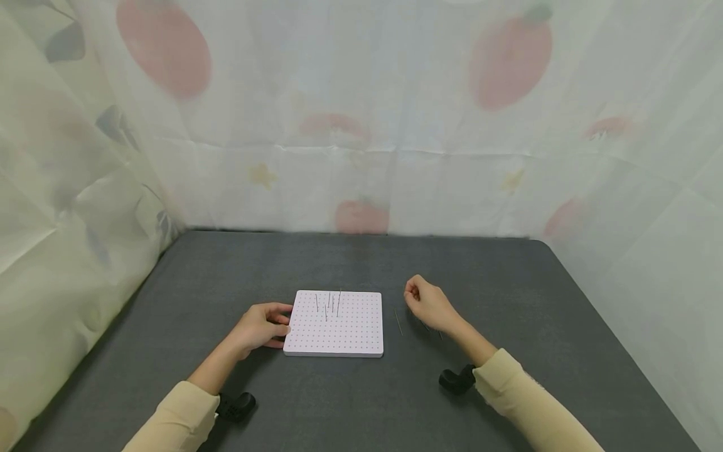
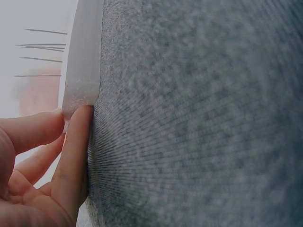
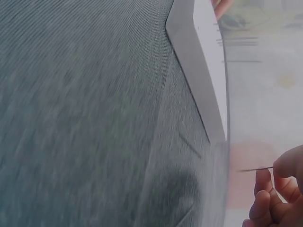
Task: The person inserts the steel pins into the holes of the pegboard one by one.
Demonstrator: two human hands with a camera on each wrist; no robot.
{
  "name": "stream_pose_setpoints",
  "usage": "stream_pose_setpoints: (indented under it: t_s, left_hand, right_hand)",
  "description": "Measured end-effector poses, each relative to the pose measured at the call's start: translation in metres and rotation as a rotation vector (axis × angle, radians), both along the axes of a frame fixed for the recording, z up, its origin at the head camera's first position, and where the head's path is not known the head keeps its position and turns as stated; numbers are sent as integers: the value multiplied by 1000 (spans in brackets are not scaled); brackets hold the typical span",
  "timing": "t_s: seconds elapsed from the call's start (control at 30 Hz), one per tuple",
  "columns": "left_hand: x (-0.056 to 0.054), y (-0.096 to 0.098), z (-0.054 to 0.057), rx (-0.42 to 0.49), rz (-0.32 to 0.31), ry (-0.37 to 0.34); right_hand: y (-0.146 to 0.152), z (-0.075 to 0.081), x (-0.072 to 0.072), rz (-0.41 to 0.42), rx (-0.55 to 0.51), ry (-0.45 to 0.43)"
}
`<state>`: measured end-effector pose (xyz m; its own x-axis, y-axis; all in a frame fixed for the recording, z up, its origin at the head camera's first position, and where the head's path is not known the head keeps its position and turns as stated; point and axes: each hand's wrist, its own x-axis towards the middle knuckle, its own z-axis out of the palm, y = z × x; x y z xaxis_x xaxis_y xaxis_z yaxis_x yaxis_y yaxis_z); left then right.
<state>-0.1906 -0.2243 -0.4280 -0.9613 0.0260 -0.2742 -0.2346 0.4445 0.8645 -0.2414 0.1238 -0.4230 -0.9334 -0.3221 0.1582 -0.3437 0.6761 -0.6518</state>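
Note:
A white board [image 1: 333, 342] with a grid of small holes lies flat on the dark table. Several thin metal needles [image 1: 326, 313] stand upright in its upper left part. My left hand [image 1: 257, 328] holds the board's left edge; in the left wrist view the thumb [image 2: 35, 130] touches the top rim and a finger [image 2: 75, 151] lies along the side. To the right of the board, above the table, my right hand [image 1: 430, 306] pinches a thin needle [image 3: 255, 169] between thumb and fingertip. The needle points out past the fingers in the right wrist view.
A loose needle [image 1: 398, 323] lies on the grey table [image 1: 339, 408] just right of the board. More needles [image 1: 440, 336] lie partly hidden under my right wrist. A printed curtain [image 1: 361, 176] borders the table at the back and sides.

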Motion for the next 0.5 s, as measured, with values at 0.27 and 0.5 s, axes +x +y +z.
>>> stream_pose_setpoints:
  t_s: [0.27,0.5]
  left_hand:
    - [0,0,0,-3,3,1]
    - [0,0,0,-8,3,4]
  right_hand:
    - [-19,1,1,17,-45,17]
    - [-34,1,0,22,-100,38]
